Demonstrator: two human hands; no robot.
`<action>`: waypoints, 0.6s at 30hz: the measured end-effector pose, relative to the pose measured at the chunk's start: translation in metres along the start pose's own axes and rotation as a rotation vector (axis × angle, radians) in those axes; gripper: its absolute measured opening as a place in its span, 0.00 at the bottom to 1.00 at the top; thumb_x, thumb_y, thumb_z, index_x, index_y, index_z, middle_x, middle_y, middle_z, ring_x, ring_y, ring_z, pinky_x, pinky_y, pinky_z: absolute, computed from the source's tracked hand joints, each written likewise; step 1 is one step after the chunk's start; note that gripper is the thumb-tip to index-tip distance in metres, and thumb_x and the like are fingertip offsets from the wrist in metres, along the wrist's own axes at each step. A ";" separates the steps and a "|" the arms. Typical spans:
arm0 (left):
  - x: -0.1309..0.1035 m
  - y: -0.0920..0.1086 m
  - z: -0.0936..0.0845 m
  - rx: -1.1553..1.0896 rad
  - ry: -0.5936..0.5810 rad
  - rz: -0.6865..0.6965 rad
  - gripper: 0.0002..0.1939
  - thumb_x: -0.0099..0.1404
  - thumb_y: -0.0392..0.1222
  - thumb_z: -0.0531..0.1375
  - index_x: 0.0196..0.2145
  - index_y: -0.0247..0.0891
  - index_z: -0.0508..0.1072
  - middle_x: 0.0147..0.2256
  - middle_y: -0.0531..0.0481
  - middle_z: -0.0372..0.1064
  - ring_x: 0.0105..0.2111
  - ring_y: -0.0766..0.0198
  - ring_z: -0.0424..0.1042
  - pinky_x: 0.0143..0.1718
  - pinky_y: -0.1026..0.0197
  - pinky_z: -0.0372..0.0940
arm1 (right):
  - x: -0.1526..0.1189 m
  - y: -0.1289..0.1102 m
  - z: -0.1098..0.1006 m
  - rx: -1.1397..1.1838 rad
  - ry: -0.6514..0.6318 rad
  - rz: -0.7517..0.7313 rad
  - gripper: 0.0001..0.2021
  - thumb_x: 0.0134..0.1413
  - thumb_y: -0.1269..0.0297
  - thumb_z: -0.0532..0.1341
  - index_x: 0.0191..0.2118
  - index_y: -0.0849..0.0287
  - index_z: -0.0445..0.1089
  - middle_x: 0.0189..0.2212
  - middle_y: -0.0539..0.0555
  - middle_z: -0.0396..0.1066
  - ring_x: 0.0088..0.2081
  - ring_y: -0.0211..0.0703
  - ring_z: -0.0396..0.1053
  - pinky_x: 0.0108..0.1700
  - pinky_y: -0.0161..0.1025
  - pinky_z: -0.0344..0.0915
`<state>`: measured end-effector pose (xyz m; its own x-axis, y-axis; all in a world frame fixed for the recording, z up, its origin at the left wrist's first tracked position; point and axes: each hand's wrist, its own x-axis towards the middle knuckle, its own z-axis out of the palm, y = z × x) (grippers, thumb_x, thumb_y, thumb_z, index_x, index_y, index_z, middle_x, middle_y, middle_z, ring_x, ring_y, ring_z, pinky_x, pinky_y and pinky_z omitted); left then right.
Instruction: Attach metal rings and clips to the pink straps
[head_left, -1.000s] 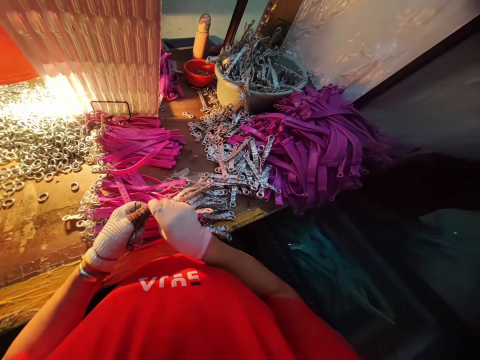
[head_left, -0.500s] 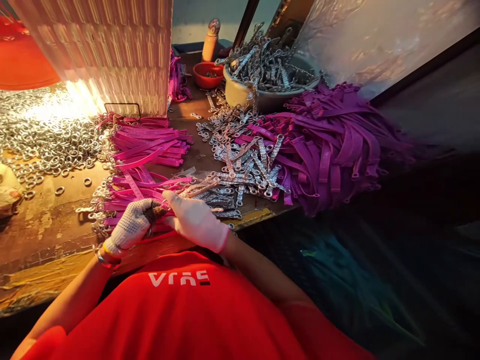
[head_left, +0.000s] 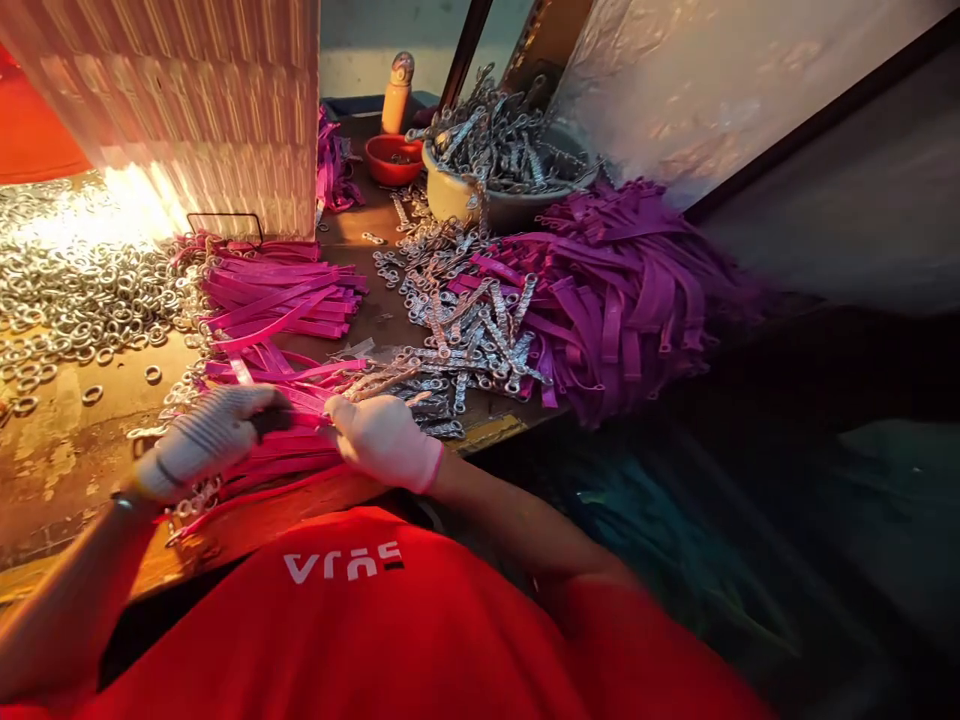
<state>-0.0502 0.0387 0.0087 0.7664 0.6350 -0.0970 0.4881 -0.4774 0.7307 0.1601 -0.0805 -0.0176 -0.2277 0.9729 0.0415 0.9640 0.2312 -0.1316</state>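
My left hand (head_left: 214, 435), in a white dotted glove with dark fingertips, is smeared by motion, its fingers closed at one end of a pink strap (head_left: 306, 416). The other end of this strap runs into my right hand (head_left: 386, 440), which is closed in a plain white glove, thumb and forefinger pinched. Fingers hide whatever is at the strap's ends. Under and behind both hands lies a bundle of pink straps (head_left: 277, 460) with metal rings at their left ends. Silvery braided metal links (head_left: 487, 330) lie just beyond my right hand.
Loose metal rings (head_left: 97, 290) are heaped at left beside a ribbed translucent panel (head_left: 225, 120). Purple straps (head_left: 622, 290) pile up at right. Behind them stand a pale basin (head_left: 450, 195) of metal chains, a red bowl (head_left: 390, 175) and a bottle (head_left: 396, 95). The table's front edge (head_left: 491, 434) is near.
My left hand has moved left, away from my right hand, and a stretch of pink strap now shows between them. The whole view has shifted slightly.
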 end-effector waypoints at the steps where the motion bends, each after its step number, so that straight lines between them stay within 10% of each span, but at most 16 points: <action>1: -0.001 -0.005 -0.015 0.049 0.053 -0.030 0.09 0.62 0.41 0.61 0.35 0.36 0.80 0.29 0.49 0.76 0.28 0.64 0.69 0.30 0.66 0.63 | -0.003 0.005 -0.004 0.016 0.019 0.052 0.17 0.70 0.55 0.52 0.49 0.64 0.70 0.32 0.59 0.78 0.35 0.49 0.76 0.32 0.39 0.57; 4: -0.011 -0.019 -0.046 0.088 0.252 -0.179 0.09 0.59 0.40 0.66 0.38 0.37 0.81 0.30 0.51 0.77 0.30 0.62 0.71 0.28 0.69 0.63 | -0.012 0.032 -0.015 0.101 0.053 0.095 0.18 0.68 0.51 0.57 0.50 0.61 0.72 0.35 0.57 0.78 0.38 0.47 0.74 0.37 0.38 0.58; 8: -0.018 -0.016 -0.037 -0.374 0.447 -0.337 0.15 0.61 0.41 0.66 0.47 0.37 0.78 0.24 0.54 0.71 0.17 0.70 0.60 0.16 0.70 0.54 | -0.010 0.096 -0.020 0.049 0.138 0.186 0.18 0.68 0.51 0.56 0.44 0.58 0.77 0.38 0.58 0.77 0.43 0.48 0.71 0.44 0.40 0.58; 13: 0.014 0.010 0.004 -1.470 0.307 -0.499 0.15 0.75 0.40 0.49 0.37 0.30 0.73 0.21 0.51 0.66 0.13 0.74 0.53 0.11 0.73 0.48 | 0.036 0.175 -0.005 -0.245 0.140 0.571 0.17 0.66 0.58 0.56 0.45 0.66 0.76 0.44 0.68 0.75 0.49 0.59 0.66 0.49 0.48 0.56; 18: 0.043 0.032 0.036 -1.790 0.059 -0.556 0.22 0.75 0.46 0.47 0.41 0.26 0.74 0.27 0.39 0.74 0.18 0.66 0.67 0.12 0.69 0.58 | 0.084 0.214 0.019 -0.187 0.066 0.820 0.14 0.60 0.70 0.58 0.49 0.70 0.73 0.44 0.71 0.76 0.49 0.56 0.67 0.51 0.49 0.53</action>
<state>0.0139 0.0287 0.0034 0.6621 0.5101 -0.5490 -0.3439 0.8577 0.3822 0.3445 0.0511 -0.0607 0.5573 0.8279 0.0631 0.8287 -0.5593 0.0210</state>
